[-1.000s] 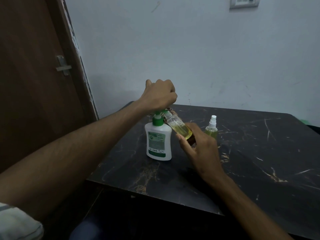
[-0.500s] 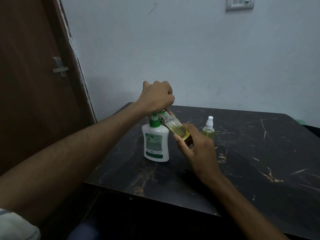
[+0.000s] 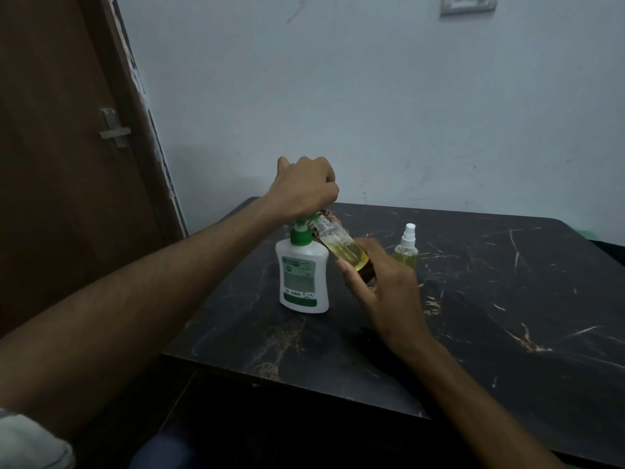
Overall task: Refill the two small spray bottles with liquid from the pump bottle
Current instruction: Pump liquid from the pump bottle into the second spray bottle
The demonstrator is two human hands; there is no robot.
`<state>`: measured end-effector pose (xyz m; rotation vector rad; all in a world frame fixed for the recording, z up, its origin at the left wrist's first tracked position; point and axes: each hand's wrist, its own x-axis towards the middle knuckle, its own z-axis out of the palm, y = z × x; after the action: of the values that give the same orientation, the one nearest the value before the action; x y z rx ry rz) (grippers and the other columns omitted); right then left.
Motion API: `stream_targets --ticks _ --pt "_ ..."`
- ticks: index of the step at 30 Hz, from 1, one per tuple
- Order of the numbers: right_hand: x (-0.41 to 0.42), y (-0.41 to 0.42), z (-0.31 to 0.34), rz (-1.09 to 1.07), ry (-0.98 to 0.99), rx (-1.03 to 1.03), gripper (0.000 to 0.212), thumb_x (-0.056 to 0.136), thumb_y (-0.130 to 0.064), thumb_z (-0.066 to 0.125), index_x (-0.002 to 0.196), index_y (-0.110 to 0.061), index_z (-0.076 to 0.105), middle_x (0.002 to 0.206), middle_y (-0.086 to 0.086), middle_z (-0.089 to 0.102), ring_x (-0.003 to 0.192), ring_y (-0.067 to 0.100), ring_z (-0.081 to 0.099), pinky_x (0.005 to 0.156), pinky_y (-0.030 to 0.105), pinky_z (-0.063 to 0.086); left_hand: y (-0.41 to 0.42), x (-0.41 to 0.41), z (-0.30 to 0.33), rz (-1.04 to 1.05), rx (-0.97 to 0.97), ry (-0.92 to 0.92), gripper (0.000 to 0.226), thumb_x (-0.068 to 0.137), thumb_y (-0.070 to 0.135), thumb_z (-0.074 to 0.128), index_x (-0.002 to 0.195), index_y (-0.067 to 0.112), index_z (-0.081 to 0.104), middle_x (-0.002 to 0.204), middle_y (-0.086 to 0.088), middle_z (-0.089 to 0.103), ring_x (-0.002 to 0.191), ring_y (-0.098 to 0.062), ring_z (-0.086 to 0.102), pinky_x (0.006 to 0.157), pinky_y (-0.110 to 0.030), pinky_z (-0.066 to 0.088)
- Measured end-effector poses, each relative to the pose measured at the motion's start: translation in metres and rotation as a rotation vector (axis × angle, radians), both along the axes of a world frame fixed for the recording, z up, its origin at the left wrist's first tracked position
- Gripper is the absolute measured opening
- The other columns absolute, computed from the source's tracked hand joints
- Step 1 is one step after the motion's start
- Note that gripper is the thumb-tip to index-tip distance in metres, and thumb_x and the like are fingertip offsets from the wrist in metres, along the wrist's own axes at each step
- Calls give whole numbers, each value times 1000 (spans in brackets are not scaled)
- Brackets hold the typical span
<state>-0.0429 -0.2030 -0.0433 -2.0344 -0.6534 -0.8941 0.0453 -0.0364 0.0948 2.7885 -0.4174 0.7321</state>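
Covering pump bottle (image 3: 303, 277) nozzle, left hand (image 3: 304, 189) fisted, right hand (image 3: 382, 282) fingers gripping tilted spray bottle (image 3: 341, 247).

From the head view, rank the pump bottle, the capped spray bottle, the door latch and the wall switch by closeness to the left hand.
1. Pump bottle, directly under the left hand.
2. Capped spray bottle, to its right.
3. Door latch, far left.
4. Wall switch, upper right.

On the table (image 3: 507, 333) the pump bottle (image 3: 303, 275) stands left — the capped spray bottle (image 3: 407, 247) right. Between them, tilted above the tabletop, is the open spray bottle (image 3: 341, 245).
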Motion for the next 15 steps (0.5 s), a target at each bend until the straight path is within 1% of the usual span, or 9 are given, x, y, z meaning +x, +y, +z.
stream_targets --ticks 2,3,5,7,10,12,15 --pt "0 0 0 6 3 -5 35 102 -45 55 126 -21 61 98 -14 65 78 -3 60 67 9 47 -1 -1 -2 -4 2 10 21 82 18 57 74 6 72 84 -7 77 83 -28 67 88 -43 25" --pt "0 0 1 9 4 -5 35 102 -46 55 126 -21 61 98 -14 65 78 -5 59 68 7 46 0 -2 -2 -9 10 4 18 81 19 56 70 11 68 85 -9 77 84 -30 68 87 -43 25" --pt "-1 1 1 8 2 -7 36 101 -46 54 125 -21 61 98 -16 63 78 -5 59 69 5 44 1 -3 -1 -22 17 -6 15 82 18 56 69 17 62 86 -11 78 85 -31 68 88 -43 25" --pt "-2 0 2 3 1 1 36 101 -47 53 125 -21 62 98 -17 61 79 -2 59 68 6 45 1 -3 0 -26 20 -6 17 82 19 54 69 15 63 87 -11 78 85 -31 68 88 -44 26" --pt "-3 0 2 0 5 17 36 101 -47 54 125 -21 62 97 -17 61 79 0 60 68 7 45 1 -1 3 -18 8 -14 26 81 21 52 75 6 73 86 -10 78 83 -30 67 90 -45 28" --pt "-2 0 2 2 12 13 36 101 -48 53 126 -22 61 98 -17 61 80 -1 60 69 7 46 2 1 1 -16 -3 -7 23 81 20 54 75 7 73 87 -12 78 85 -32 68 87 -44 26" --pt "-1 0 1 15 23 9 36 102 -48 53 125 -23 61 99 -15 65 81 0 62 69 12 48 2 0 -1 -13 -2 8 14 80 17 56 70 15 66 88 -12 78 88 -35 68 85 -43 23"
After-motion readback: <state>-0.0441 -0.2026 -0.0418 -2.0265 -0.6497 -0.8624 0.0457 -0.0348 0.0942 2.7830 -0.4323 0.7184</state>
